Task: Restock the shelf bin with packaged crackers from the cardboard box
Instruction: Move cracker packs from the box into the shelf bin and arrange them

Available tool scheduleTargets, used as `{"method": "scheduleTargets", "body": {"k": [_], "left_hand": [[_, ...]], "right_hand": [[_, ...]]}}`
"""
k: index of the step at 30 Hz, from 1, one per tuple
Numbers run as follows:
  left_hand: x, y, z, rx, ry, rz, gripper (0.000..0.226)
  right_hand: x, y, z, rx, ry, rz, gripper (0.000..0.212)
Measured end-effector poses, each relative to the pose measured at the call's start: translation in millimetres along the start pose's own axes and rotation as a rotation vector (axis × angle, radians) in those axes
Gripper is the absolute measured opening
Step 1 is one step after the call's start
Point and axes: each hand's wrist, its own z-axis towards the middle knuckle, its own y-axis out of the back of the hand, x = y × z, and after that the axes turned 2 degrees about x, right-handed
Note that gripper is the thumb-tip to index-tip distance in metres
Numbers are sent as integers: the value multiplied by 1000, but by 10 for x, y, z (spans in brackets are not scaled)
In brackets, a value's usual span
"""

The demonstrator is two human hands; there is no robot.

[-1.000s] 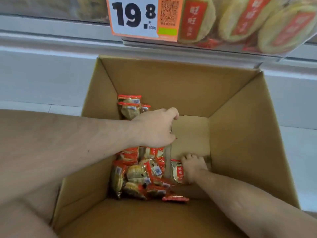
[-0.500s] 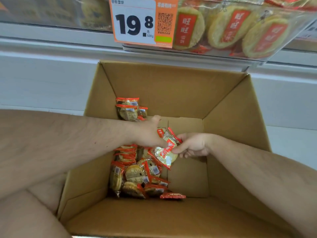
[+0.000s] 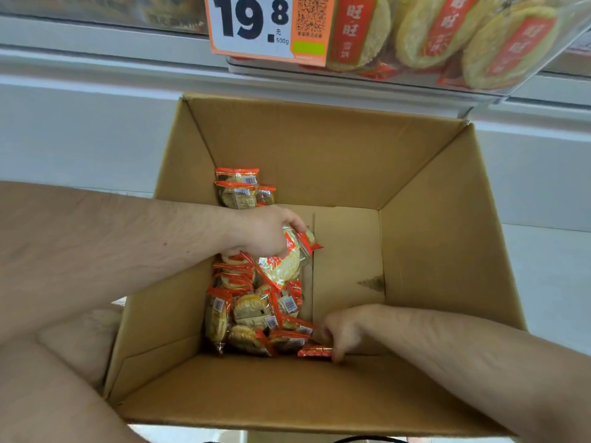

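Cracker packet point(image 3: 284, 260) now in left hand point(image 3: 262, 231); right hand point(image 3: 339, 334) lowered.

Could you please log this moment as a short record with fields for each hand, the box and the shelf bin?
left hand: left hand grips cracker packets above the pile
right hand: right hand reaches for a red packet flat on the box floor; whether it grips it cannot be told
box: open cardboard box, loose packets piled along its left side, right half of floor bare
shelf bin: clear shelf bin above holds crackers
price tag: price tag reads 19.8
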Motion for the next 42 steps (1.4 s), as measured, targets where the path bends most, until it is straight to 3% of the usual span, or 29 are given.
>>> {"method": "scheduleTargets", "body": {"k": [6,12,14,17,20,24,30,36,39,42], "left_hand": [[-67,49,9,-3,24,-134,53],[-174,129,-128,-47,19,-242,54],[-241,203,-222,-74,-14,-278,56],[-342,381,-381,-140,-54,-331,57],[-428,563,-519,-216,-60,-412,54],[-602,707,-716,-212,-163,-566,54],[-840,655,-980,-115,-368,-968,59],[-891,686,-1069,-110,-472,-1154,55],[-915,735,-1105,-171,-497,-1148,35],[-907,783,-1093,-308,-510,-1055,43]], "right_hand": [[-8,-129,-5,-250,-3,33,18],[-155,401,-612,-447,-150,-83,24],[-190,583,-1015,-713,-200,-9,14],[-221,661,-1618,-1292,-202,87,13],[-162,630,-2154,-1834,37,-91,27],[-28,603,-2582,-2138,359,-347,22],[159,714,-2663,-2249,401,-469,16],[278,764,-2667,-2256,402,-560,20],[290,816,-2674,-2156,383,-555,26],[301,827,-2712,-1940,406,-320,44]]}}
